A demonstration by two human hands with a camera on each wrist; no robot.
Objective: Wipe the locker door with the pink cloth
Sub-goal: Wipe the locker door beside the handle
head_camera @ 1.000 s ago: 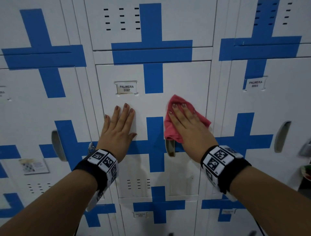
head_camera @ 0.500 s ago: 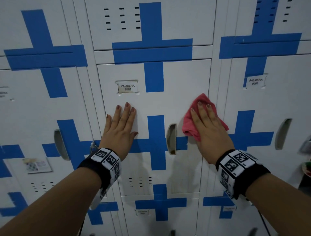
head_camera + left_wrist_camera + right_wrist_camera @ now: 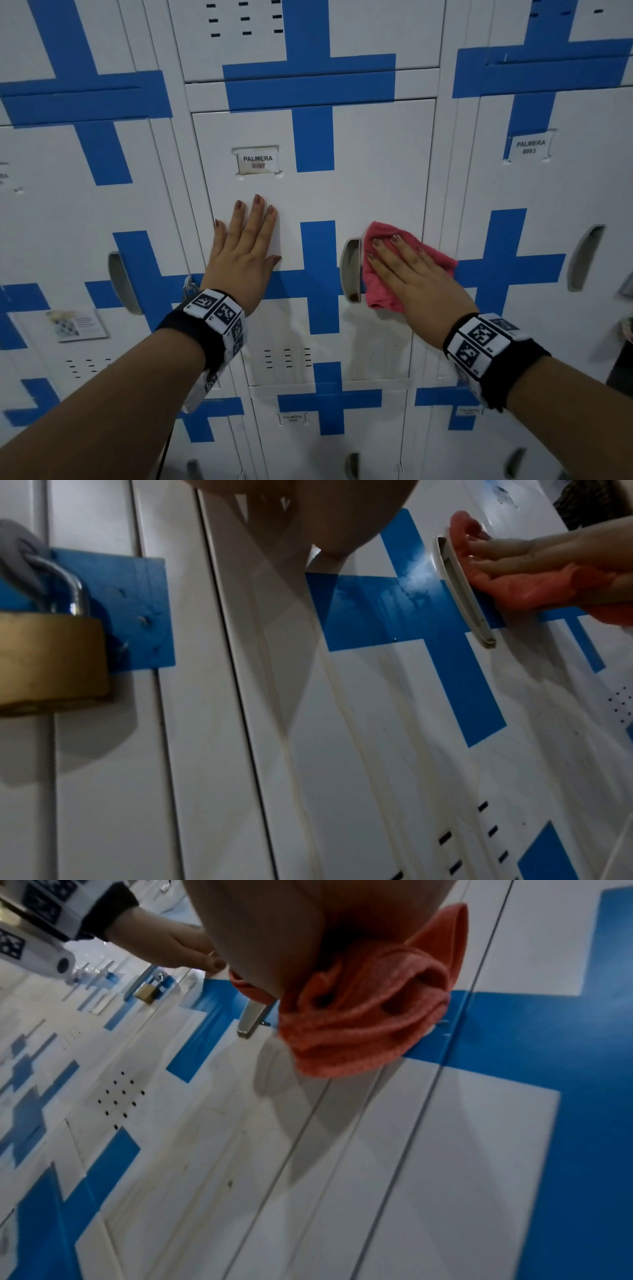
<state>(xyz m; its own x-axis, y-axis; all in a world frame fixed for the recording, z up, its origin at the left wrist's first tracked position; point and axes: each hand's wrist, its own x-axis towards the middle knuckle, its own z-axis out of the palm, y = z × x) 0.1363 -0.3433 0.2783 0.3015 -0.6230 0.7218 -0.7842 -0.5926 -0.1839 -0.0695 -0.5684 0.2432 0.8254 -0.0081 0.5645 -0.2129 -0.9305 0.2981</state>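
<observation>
The white locker door (image 3: 376,171) with blue cross stripes carries a "PALMERA" label (image 3: 257,161) and a recessed handle (image 3: 351,270). My left hand (image 3: 246,253) lies flat on the door's left half, fingers straight and pointing up. My right hand (image 3: 414,277) presses the pink cloth (image 3: 378,294) flat against the door just right of the handle, near the door's right edge. In the right wrist view the cloth (image 3: 369,1015) is bunched under my palm. The left wrist view shows the cloth (image 3: 534,588) touching the handle (image 3: 459,593).
Closed lockers of the same kind surround the door on all sides. A brass padlock (image 3: 44,656) hangs on the hasp by my left wrist. Vent slots (image 3: 287,358) sit low on the door. A paper note (image 3: 77,323) is stuck on the left locker.
My right hand swept the cloth right from over the handle to the door's right edge, then down and back left beside the handle. The left hand stayed flat in place.
</observation>
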